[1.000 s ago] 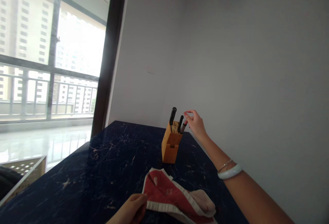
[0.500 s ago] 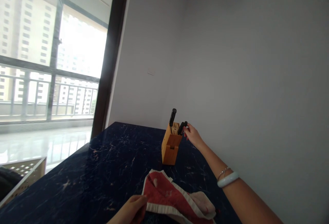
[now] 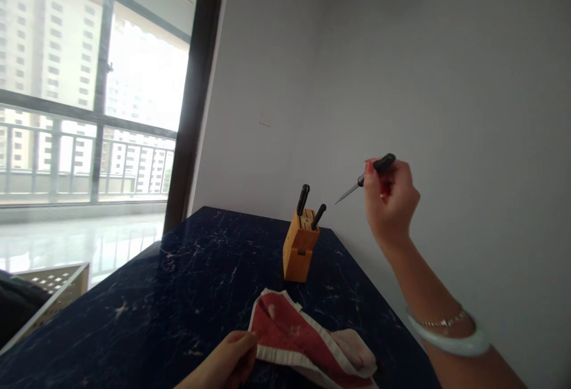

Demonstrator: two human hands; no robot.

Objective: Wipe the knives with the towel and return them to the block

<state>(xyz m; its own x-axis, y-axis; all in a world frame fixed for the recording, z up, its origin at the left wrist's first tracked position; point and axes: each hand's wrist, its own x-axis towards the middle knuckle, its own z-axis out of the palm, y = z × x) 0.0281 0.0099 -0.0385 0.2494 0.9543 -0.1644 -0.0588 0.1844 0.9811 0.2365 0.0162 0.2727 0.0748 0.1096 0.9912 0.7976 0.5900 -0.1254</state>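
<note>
My right hand (image 3: 391, 201) is raised above the table, closed round the black handle of a small knife (image 3: 363, 181) whose thin blade points left and down toward the wooden knife block (image 3: 300, 248). Two black-handled knives remain standing in the block. My left hand (image 3: 227, 363) rests at the bottom edge, fingers curled on the near edge of a red cloth with a pale border (image 3: 307, 346) lying crumpled on the dark blue marble table (image 3: 169, 294).
A grey wall runs along the table's right side and far end. A large window with a railing fills the left. A pale perforated box (image 3: 49, 294) sits low at the left, beside the table's edge.
My right hand took hold of the rightmost knife in the block, drew it out and lifted it up and to the right. My left hand stayed on the cloth.
</note>
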